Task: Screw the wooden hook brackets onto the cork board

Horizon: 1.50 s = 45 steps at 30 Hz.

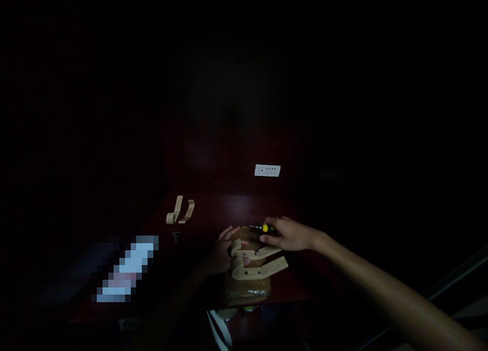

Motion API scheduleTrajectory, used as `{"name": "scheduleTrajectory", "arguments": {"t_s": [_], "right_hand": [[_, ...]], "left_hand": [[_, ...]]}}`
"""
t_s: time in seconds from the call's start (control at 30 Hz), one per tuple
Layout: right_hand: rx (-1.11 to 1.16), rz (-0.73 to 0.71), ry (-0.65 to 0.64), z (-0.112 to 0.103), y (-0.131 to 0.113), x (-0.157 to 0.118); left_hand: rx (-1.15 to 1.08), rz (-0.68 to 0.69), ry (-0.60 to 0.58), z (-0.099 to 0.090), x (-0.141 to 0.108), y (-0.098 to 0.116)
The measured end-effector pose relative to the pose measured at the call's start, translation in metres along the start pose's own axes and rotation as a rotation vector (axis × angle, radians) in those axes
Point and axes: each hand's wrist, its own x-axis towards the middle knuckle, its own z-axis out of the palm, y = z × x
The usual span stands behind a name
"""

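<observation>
Two curved pale wooden hooks lie side by side across a brown package (247, 295) with shiny plastic at its near end. Dark round holes show in the near hook (269, 270). On the far hook (249, 253) there is a hole and a small dark piece that looks like a screw. My left hand (221, 253) grips the curled end of the far hook, thumb on the near side, other fingers resting on the brown surface beyond. My right hand (293, 234) is closed around a screwdriver (265, 228) with a yellow collar, its shaft pointing left above the package.
Two more wooden pieces, a wide hook (177, 208) and a narrower one (188, 212), lie at the table's back left. Small thin metal bits (176, 235) are near them. A bright pixelated patch (127, 269) lies left. A white socket plate (267, 170) is behind; surroundings are very dark.
</observation>
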Motion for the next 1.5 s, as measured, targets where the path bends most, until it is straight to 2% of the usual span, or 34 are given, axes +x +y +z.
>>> {"name": "scheduleTrajectory", "arguments": {"t_s": [0.1, 0.2, 0.27, 0.33, 0.4, 0.47, 0.6, 0.73, 0.83, 1.0, 1.27, 1.4, 1.5], "right_hand": [[-0.016, 0.031, 0.042, -0.007, 0.004, -0.012], [-0.063, -0.003, 0.076, -0.008, 0.011, -0.023], [-0.115, -0.017, 0.087, -0.008, 0.016, -0.030], [-0.159, -0.017, 0.077, -0.009, 0.020, -0.036], [-0.172, -0.028, 0.052, -0.010, 0.021, -0.041], [-0.171, -0.035, 0.036, -0.012, 0.020, -0.046], [-0.187, 0.013, 0.033, -0.011, 0.015, -0.051], [-0.183, 0.058, 0.073, -0.002, 0.010, -0.049], [-0.157, 0.019, 0.096, 0.002, 0.009, -0.043], [-0.115, -0.100, 0.143, 0.004, 0.010, -0.030], [0.009, -0.151, 0.151, 0.007, 0.011, -0.015], [0.024, -0.154, 0.152, 0.008, 0.009, -0.013], [0.020, -0.147, 0.146, 0.008, 0.007, -0.012]], "left_hand": [[-0.157, 0.022, -0.038, -0.023, 0.001, 0.001], [-0.327, -0.002, -0.048, -0.049, 0.005, 0.019], [-0.252, 0.025, -0.077, -0.058, 0.009, 0.039], [-0.127, 0.048, -0.149, -0.060, 0.015, 0.061], [0.011, 0.093, -0.248, -0.054, 0.021, 0.078], [0.145, 0.100, -0.309, -0.045, 0.028, 0.087], [0.304, -0.020, -0.354, -0.026, 0.036, 0.082], [0.259, -0.119, -0.379, -0.018, 0.039, 0.073], [0.207, -0.168, -0.381, -0.016, 0.041, 0.071], [0.128, -0.197, -0.386, -0.011, 0.047, 0.062], [-0.006, -0.165, -0.353, -0.002, 0.054, 0.039], [-0.064, -0.180, -0.353, 0.000, 0.054, 0.037], [-0.028, -0.227, -0.332, 0.000, 0.052, 0.040]]}}
